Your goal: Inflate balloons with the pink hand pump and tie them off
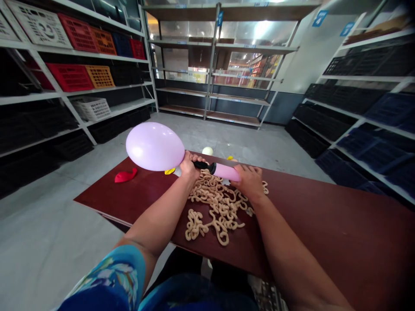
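A large inflated purple balloon points left from my left hand, whose fingers are closed around its neck and the black nozzle end of a pump. The pump's pink barrel runs to the right, into my right hand, which is wrapped round its far end. Under the pump lies a tangled heap of beige curly pieces on the dark red table. A limp red balloon rests at the table's left, and a yellow one sits beneath the purple balloon.
Beyond the table's far edge are a pale round balloon and a bit of yellow. Shelves with red, orange and white crates stand at the left. Dark crates fill the right shelves. A metal rack stands at the back.
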Demonstrator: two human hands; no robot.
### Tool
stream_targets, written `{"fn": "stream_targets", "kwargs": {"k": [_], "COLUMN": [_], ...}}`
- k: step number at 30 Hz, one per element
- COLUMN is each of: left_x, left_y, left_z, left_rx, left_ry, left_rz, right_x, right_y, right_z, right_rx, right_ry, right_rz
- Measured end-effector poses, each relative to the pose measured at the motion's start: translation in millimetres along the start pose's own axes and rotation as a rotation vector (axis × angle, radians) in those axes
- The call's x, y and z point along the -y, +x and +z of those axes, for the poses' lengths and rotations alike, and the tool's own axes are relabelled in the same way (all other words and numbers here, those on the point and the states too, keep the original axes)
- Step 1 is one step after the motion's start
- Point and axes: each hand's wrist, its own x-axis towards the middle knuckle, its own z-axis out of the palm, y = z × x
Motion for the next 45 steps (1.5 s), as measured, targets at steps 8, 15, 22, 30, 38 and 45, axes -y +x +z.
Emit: {"fn": "stream_targets", "kwargs": {"k": [8, 15, 22, 30, 38, 45], "left_x": [-44.6, -35.6, 3.6, -20.9, -50.8, -28.4], "left_y": [23.3, 14.3, -5.1, 12.2, 24.5, 12.6], "left_z": [-11.9, -7.2, 1.0, -1.8, -13.7, -10.4], "left_rx": [-0.119, -0.061, 0.049, -0.05, -0.098, -0.072], "left_ry": [0.011, -0.014, 0.023, 0.021, -0.012, -0.027], "left_rz": [0.151, 0.14, -0.008, 0.07, 0.157, 0.092], "right_x": [-33.6, -25.4, 2.9, -8.2, -35.3, -6.4], "right_y": [-5.9, -5.6, 1.0, -1.5, -9.2, -5.9], "right_z": [8.0, 3.1, 0.1, 1.1, 4.2, -2.7], "right_rx": [0.034, 0.001, -0.023, -0.012, 0.031, 0.035], "right_ry": [-0.031, -0.082, -0.027, -0.012, -0.053, -0.067], "right_rz": [0.089, 0.159, 0.071, 0.053, 0.14, 0.03]}}
